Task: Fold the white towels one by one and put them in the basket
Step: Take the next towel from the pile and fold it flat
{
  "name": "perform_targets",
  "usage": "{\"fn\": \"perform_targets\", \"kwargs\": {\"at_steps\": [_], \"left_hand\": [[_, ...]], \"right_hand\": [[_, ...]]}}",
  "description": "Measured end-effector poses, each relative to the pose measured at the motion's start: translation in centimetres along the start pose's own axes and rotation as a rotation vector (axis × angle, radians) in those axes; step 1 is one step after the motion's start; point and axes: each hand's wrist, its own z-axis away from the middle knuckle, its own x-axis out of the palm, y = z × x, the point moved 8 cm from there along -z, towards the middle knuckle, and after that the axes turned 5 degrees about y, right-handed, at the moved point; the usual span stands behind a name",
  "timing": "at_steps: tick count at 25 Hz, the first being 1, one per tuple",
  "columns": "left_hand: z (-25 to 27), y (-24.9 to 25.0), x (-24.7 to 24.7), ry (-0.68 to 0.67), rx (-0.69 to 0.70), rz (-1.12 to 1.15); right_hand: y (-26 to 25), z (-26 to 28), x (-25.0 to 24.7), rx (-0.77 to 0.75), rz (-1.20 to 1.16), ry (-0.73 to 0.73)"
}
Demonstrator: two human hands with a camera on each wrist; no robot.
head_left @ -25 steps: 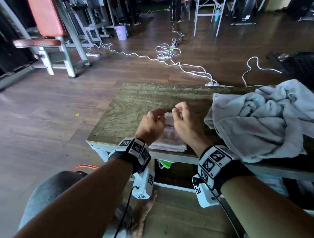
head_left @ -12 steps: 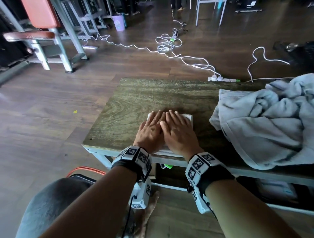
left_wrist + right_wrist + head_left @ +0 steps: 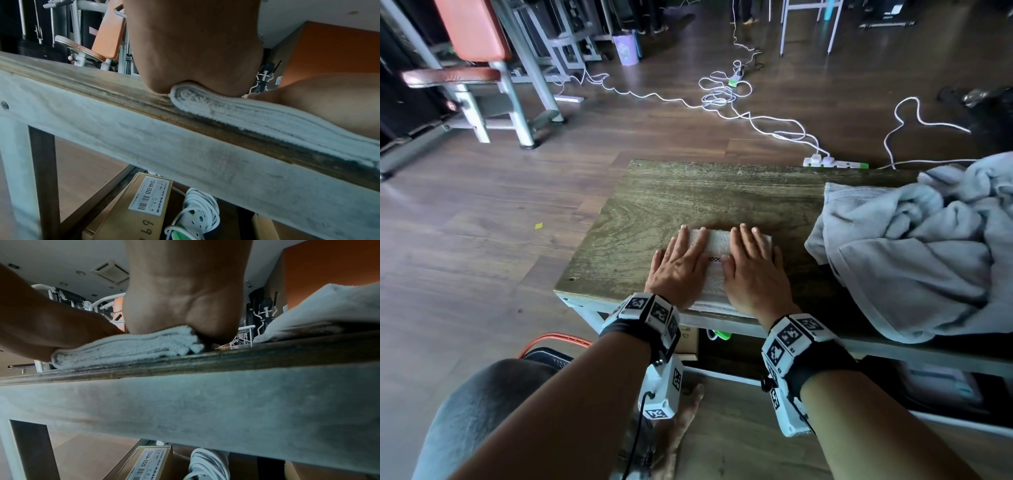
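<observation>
A folded white towel (image 3: 716, 247) lies at the near edge of the wooden table (image 3: 688, 198). My left hand (image 3: 681, 265) lies flat on its left half with straight fingers. Flat on the right half lies my right hand (image 3: 751, 267). In the left wrist view the heel of my left hand (image 3: 197, 65) presses the towel's layered edge (image 3: 236, 113). The right wrist view shows my right hand (image 3: 185, 305) pressing the stacked towel (image 3: 131, 345). A heap of unfolded white towels (image 3: 921, 246) covers the table's right side. No basket shows in any view.
Under the table are a cardboard box (image 3: 131, 211) and a coiled white power strip (image 3: 197, 211). White cables (image 3: 726, 99) trail across the wooden floor behind the table. A gym bench with an orange pad (image 3: 472, 31) stands at far left. An orange-rimmed object (image 3: 554, 341) sits by my knee.
A second ago both hands were pinching the towel's far edge with curled fingers. They then flattened onto it side by side and have now spread apart across the folded towel.
</observation>
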Motion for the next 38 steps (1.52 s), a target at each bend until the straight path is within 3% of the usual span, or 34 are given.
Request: {"fn": "perform_targets", "kwargs": {"at_steps": [7,16,20,23,25,26,27,28,29,33,38], "left_hand": [[0.2,-0.9,-0.3,-0.013,-0.061,0.103],[0.5,-1.4,-1.4,0.114,-0.065,0.136],[0.0,-2.5,-1.7,0.03,-0.126,0.135],[-0.3,-1.0,-3.7,-0.114,-0.202,0.156],[-0.6,1.3,-6.6,-0.034,-0.244,0.424],[-0.6,2.9,-7.9,-0.064,-0.134,0.408],[-0.1,4.9,-9.3,-0.077,0.02,0.456],[0.3,5.3,-10.7,-0.09,0.005,0.517],[1.3,6.2,-13.2,-0.016,0.089,0.418],[5.4,4.1,-20.4,0.012,0.027,0.637],[12.6,-3.9,-27.1,0.167,-0.067,0.827]], "right_hand": [[2.4,1.1,-0.6,0.09,-0.072,-0.054],[4.7,2.2,-0.6,0.077,-0.044,-0.123],[4.9,2.5,-1.0,0.101,-0.033,-0.094],[5.3,2.2,-1.1,0.101,-0.069,-0.063],[5.0,2.1,-2.3,0.109,-0.149,-0.014],[4.6,2.0,-2.9,0.135,-0.254,0.011],[3.9,2.0,-3.7,0.165,-0.411,0.037],[3.0,2.2,-4.5,0.198,-0.568,0.04],[1.6,2.5,-5.4,0.213,-0.716,0.029],[-5.7,3.1,-7.4,0.238,-1.142,-0.136],[-16.6,2.5,-9.2,0.001,-1.176,-0.26]]}}
